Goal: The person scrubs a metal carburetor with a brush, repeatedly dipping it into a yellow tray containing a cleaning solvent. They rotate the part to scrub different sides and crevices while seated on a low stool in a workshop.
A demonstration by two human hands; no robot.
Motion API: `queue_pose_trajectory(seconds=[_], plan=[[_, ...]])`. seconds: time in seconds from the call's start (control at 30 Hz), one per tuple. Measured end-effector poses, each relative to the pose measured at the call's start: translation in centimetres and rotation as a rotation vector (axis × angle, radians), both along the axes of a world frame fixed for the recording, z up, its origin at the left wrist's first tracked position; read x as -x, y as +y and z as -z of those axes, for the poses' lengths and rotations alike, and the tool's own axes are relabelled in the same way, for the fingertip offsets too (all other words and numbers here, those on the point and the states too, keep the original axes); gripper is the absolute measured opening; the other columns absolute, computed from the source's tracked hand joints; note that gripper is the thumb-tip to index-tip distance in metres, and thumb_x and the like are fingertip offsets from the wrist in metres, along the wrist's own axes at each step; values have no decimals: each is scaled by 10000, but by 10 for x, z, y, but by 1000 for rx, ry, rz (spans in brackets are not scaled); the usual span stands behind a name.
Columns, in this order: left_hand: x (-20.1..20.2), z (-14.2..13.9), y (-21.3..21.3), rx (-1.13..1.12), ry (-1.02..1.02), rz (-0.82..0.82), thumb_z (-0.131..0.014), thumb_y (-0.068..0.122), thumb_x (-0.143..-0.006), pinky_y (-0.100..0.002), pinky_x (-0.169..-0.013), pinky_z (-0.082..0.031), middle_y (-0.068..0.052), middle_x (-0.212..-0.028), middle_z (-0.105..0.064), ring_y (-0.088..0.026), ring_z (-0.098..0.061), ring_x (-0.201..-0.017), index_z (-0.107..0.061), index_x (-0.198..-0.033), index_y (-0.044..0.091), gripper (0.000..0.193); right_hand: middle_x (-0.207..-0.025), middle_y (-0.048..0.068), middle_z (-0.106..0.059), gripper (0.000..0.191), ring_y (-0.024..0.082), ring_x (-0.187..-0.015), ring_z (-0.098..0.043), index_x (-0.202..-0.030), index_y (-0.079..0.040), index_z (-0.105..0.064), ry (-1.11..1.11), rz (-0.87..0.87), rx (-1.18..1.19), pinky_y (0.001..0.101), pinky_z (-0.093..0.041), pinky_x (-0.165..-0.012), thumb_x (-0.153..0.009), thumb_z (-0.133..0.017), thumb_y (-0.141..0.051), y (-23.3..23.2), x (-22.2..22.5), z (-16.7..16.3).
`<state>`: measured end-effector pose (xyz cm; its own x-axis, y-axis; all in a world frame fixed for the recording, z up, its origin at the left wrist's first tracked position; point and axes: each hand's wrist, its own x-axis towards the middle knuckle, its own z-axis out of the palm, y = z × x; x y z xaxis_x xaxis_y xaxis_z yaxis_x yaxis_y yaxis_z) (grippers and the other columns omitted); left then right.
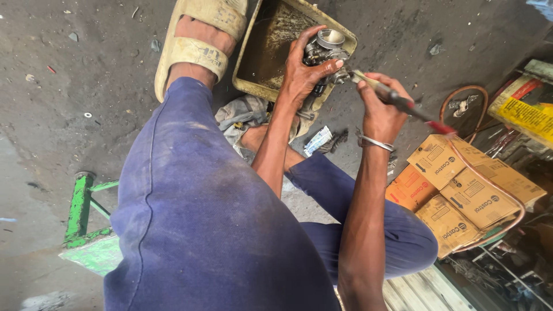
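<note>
The left hand (302,72) curled closed toward twelve o'clock; the right hand (380,109), wrist bent, gripped shut toward one o'clock.

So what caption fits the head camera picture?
Left hand holds a metal engine part over a tray; right hand aims a nozzle.

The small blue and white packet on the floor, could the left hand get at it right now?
Probably not: the left hand is wrapped around the carburetor over the tray, so it isn't free.
</note>
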<state>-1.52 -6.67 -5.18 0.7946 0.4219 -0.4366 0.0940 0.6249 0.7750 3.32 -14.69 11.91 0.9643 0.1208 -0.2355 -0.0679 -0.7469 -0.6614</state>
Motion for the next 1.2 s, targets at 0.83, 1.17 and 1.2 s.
queue_pose_trajectory(seconds=[0.83, 1.17, 1.2], plan=[[-6, -13, 12, -340, -41, -28, -1045, 281, -659, -436, -1128, -515, -131, -1413, -592, -336, -542, -1370, -606, -1399, 202, 864, -1022, 95, -697, 99, 150, -881, -679, -1047, 38, -737, -96, -227, 137, 272, -547, -778, -958, -750, -5, 6, 8, 3], [-7, -19, 7, -294, 23, 48, -1027, 261, -597, -402, -1033, -585, -145, -1366, -557, -317, -655, -1238, -618, -1356, 226, 863, -993, 96, -673, 68, 157, -867, -632, -1018, 26, -735, -160, -285, 260, 289, -510, -768, -966, -773, 1, -2, 7, 7], [-7, -20, 8, -322, 21, 39, -1038, 271, -578, -406, -1026, -575, -150, -1362, -553, -325, -645, -1237, -616, -1343, 223, 875, -1000, 90, -687, 62, 153, -875, -640, -1000, 24, -723, -174, -257, 224, 287, -516, -768, -964, -769, 3, -3, 6, 8]])
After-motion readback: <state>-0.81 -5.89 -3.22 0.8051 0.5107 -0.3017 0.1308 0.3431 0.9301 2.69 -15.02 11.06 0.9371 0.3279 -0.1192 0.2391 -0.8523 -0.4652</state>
